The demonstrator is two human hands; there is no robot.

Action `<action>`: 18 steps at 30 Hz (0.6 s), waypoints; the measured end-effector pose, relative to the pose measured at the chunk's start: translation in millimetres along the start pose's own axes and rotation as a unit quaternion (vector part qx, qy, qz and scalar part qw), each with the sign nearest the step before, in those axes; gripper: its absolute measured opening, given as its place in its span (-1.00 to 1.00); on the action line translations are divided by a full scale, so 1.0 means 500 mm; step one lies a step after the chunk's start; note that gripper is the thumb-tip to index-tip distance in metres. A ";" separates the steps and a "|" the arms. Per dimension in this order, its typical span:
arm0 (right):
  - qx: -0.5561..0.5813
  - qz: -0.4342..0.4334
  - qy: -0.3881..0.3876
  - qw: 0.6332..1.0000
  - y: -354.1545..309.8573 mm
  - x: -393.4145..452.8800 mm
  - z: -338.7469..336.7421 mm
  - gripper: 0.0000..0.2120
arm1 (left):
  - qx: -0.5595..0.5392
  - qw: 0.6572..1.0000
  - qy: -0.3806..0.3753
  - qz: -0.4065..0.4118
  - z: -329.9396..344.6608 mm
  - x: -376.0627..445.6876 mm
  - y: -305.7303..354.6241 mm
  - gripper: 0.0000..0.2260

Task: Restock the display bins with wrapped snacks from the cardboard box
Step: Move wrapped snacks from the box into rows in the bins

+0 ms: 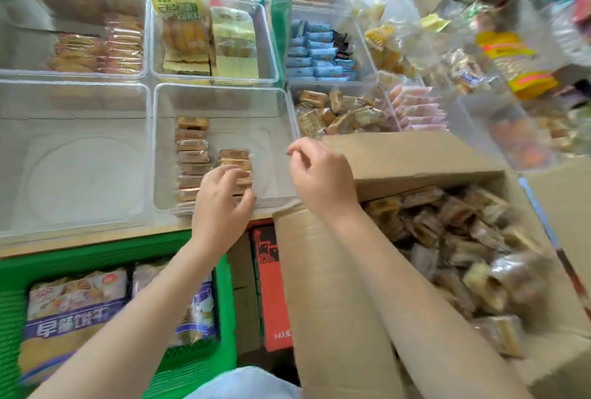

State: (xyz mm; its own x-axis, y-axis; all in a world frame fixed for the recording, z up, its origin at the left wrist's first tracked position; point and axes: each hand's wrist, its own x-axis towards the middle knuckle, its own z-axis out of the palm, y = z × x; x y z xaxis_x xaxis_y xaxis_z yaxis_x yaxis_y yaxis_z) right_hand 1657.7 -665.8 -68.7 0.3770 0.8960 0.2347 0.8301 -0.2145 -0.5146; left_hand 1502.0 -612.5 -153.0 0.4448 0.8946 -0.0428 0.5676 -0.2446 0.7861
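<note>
Brown wrapped snacks are pinched under the left hand, inside the clear bin; the right hand, loosely curled and empty, is nearer the cardboard box behind its fingers.

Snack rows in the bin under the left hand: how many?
2. A long row on the bin's left; a short row beside it, which the left hand touches and partly hides.

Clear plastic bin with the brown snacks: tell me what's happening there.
A person is restocking it. The left hand holds brown wrapped snacks at the short second row inside the clear plastic display bin, beside a longer row. The right hand hovers loosely curled and empty between bin and open cardboard box of snacks.
</note>
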 end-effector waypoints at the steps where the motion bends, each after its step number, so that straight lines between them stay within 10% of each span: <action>1: 0.002 0.002 0.062 0.998 0.025 -0.036 -0.042 -0.78 | -0.027 0.999 -0.002 0.034 0.020 -0.020 0.059 -0.75; 5: -0.025 0.124 0.128 0.984 0.175 -0.164 -0.175 -0.81 | -0.045 0.983 -0.040 0.175 0.107 -0.096 0.263 -0.80; 11: -0.102 0.289 -0.082 0.948 0.349 -0.289 -0.247 -0.81 | 0.148 0.951 -0.101 0.252 0.215 -0.124 0.303 -0.72; 18: -0.317 0.225 -0.385 0.837 0.359 -0.320 -0.255 -0.71 | 0.192 0.947 -0.090 0.242 0.220 -0.113 0.308 -0.67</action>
State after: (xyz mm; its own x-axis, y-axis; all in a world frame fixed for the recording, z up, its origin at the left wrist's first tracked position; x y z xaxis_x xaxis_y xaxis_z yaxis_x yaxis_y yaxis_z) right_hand 1798.8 -897.5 -93.5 0.5366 0.6006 -0.5927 0.8181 -0.5425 0.1909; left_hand 1640.6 -742.1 -97.3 0.8089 0.5726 0.1335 0.4612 -0.7587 0.4600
